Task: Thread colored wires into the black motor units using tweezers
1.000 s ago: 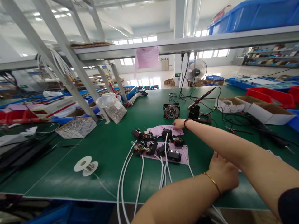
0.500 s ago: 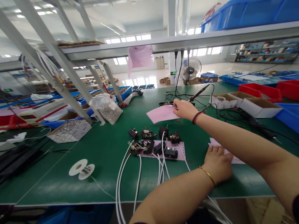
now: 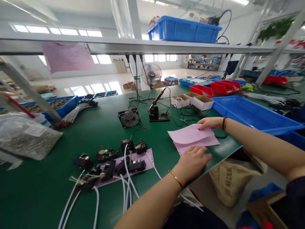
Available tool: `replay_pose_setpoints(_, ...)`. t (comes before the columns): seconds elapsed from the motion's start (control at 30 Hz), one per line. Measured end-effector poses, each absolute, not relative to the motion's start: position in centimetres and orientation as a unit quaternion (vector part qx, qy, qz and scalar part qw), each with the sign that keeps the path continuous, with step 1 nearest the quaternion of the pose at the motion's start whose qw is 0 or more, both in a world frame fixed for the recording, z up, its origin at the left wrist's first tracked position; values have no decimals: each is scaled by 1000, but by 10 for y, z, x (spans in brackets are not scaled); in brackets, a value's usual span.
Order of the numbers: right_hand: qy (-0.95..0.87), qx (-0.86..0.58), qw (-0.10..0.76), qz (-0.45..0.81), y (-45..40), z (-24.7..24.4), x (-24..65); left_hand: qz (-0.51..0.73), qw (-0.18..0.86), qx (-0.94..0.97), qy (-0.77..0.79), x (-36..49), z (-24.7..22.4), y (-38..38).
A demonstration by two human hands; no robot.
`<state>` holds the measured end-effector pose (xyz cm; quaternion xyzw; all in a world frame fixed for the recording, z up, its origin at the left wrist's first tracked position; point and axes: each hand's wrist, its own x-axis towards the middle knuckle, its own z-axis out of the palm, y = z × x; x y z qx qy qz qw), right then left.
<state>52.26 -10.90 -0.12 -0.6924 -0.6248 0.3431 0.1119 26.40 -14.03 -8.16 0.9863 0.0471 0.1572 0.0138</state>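
Observation:
Two pink paper sheets overlap on the green table's right part. My right hand (image 3: pixel 211 123) pinches the far right edge of the upper pink sheet (image 3: pixel 188 135), which is slightly lifted. Palm down, my left hand (image 3: pixel 194 161) lies with its fingers spread at the near edge of the lower pink sheet (image 3: pixel 179 148). To the left, several black devices (image 3: pixel 137 166) with open circuit parts and white cables (image 3: pixel 126 159) sit on and around another pink sheet (image 3: pixel 149 159).
A small black fan (image 3: pixel 129 118) and a soldering iron (image 3: pixel 158 99) in its stand (image 3: pixel 154 116) are farther back. White boxes (image 3: pixel 180 101), red bins (image 3: pixel 202 91) and a blue tray (image 3: pixel 252 111) stand at the right. A bag of small parts (image 3: pixel 28 135) lies at left.
The view has turned right. My right hand has brought the pink sheet from the back of the table over to the other sheet beside my left hand. The small fan is now uncovered.

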Motion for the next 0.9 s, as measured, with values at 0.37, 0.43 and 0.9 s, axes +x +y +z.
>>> replay_pose_setpoints(0.37, -582, -778, 35, 233, -120, -25, 567, 119, 14, 968, 222, 263, -92, -130)
replay_pose_setpoints(0.43, -590, -775, 21, 226, -119, -24, 567, 113, 14, 966, 233, 262, -87, -130)
replay_pose_setpoints(0.9, -649, -734, -15, 199, -130, -42, 545, 111, 30, 950, 290, 261, -82, -125)
